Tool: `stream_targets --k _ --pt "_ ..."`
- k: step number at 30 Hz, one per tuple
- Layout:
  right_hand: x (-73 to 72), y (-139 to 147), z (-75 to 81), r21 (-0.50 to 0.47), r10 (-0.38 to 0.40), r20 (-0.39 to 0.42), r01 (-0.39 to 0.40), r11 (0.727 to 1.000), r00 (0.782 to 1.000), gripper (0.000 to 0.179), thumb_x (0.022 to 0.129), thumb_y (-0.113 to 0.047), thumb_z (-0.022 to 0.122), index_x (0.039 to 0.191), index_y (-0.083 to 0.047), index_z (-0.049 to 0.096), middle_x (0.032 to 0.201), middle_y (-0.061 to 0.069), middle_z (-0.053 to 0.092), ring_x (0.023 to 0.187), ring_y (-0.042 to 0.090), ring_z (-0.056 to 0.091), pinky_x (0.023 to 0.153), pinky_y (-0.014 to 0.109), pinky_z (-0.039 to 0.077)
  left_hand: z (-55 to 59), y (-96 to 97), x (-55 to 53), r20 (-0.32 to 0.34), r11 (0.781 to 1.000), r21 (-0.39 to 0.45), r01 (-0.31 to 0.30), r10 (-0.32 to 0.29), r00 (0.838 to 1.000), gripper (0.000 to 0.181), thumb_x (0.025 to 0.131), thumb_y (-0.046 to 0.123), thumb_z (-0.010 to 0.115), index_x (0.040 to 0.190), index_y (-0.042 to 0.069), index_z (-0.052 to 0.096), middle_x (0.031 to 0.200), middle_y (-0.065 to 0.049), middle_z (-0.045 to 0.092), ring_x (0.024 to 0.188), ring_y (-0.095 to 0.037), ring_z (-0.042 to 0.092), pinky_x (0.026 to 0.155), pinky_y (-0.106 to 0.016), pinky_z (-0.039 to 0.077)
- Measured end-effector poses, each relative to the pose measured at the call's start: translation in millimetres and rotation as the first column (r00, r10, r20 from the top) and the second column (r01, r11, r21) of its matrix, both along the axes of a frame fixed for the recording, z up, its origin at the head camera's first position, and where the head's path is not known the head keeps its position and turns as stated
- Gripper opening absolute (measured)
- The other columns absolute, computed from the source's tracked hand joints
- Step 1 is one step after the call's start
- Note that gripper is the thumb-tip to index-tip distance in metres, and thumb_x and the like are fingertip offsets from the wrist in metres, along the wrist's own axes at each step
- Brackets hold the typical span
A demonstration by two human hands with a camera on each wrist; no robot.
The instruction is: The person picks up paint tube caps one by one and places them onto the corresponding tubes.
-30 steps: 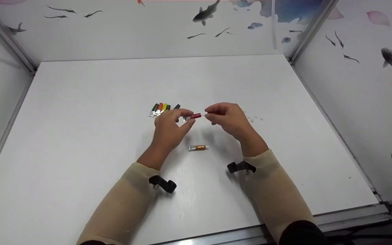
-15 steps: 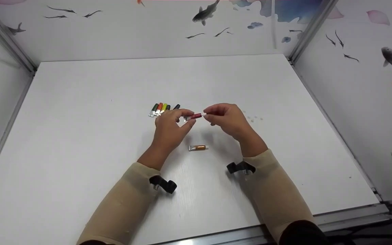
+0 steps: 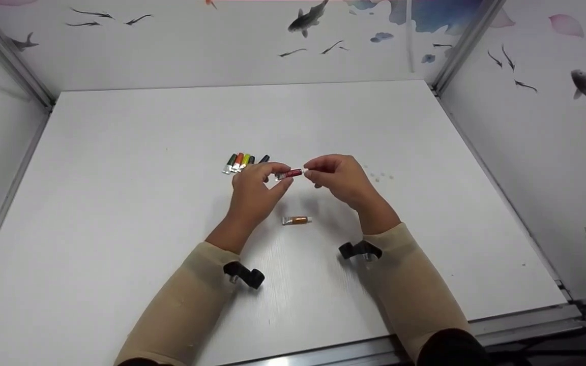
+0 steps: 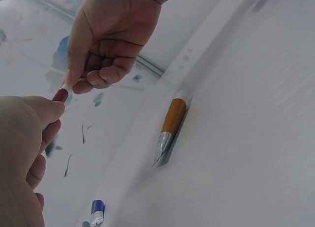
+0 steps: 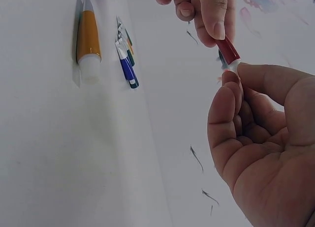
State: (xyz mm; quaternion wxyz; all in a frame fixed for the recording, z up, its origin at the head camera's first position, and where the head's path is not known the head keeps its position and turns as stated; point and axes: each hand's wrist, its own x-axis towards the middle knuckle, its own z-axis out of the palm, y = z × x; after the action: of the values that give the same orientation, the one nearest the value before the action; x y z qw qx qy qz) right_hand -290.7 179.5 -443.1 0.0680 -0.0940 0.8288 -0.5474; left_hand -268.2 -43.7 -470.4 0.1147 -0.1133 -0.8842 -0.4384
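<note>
Left grip (image 3: 253, 192) holds a red tube (image 3: 291, 173), right grip (image 3: 343, 179) its white cap (image 5: 234, 65).

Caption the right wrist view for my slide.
Left hand holds red tube, right hand pinches its white cap; orange tube lies on table.

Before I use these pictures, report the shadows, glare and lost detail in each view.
Head view: soft shadows lie on the table just beyond the orange tube; glare on the metal edge at the bottom; lettering on the red tube unreadable. Left wrist view: dim and greyish, a shadow along the orange tube's right side. Right wrist view: also dim, a narrow shadow along its left side.
</note>
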Motion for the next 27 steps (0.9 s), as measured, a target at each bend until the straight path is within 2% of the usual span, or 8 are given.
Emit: stream_targets --k 8,14,20,27 --pt "-0.1 1.0 -0.7 -0.013 0.022 -0.003 -0.022 1.0 1.0 0.016 0.1 -0.024 0.077 0.111 -0.013 0.081 0.09 0.004 0.072 0.084 0.023 0.069 0.093 0.058 0.059 0.7 -0.9 0.6 -0.001 1.0 -0.003 0.004 -0.004 1.0 0.025 0.098 0.037 0.079 0.121 0.027 0.079 0.115 0.009 0.079 0.11 -0.026 0.068 0.102 -0.051 0.04" --pt "-1.7 1.2 -2.3 -0.007 0.019 0.013 -0.019 1.0 1.0 0.023 0.101 -0.026 0.076 0.113 -0.007 0.081 0.091 0.005 0.071 0.086 0.024 0.069 0.088 0.045 0.061 0.1 -0.6 -0.1 -0.007 1.0 -0.004 0.005 -0.005 1.0 0.024 0.098 0.037 0.079 0.121 0.028 0.08 0.115 0.009 0.08 0.109 -0.026 0.068 0.1 -0.051 0.04" --pt "-2.2 -0.2 -2.0 0.011 -0.01 0.045 0.009 1.0 0.999 0.022 0.102 -0.026 0.074 0.112 -0.008 0.081 0.101 0.015 0.074 0.088 0.025 0.07 0.082 0.032 0.061 -1.0 -0.2 -0.2 -0.023 1.0 -0.011 0.006 -0.006 1.0 0.023 0.098 0.037 0.079 0.12 0.028 0.08 0.114 0.009 0.08 0.108 -0.026 0.069 0.1 -0.05 0.039" --pt "-1.5 -1.6 -2.3 0.027 -0.008 0.056 0.007 1.0 0.998 0.035 0.105 -0.032 0.07 0.116 0.0 0.078 0.1 0.01 0.076 0.087 0.026 0.071 0.081 0.031 0.061 -1.8 0.0 -0.2 -0.034 1.0 -0.004 0.011 -0.011 0.999 0.023 0.099 0.037 0.078 0.12 0.027 0.079 0.113 0.01 0.08 0.109 -0.028 0.068 0.1 -0.05 0.038"
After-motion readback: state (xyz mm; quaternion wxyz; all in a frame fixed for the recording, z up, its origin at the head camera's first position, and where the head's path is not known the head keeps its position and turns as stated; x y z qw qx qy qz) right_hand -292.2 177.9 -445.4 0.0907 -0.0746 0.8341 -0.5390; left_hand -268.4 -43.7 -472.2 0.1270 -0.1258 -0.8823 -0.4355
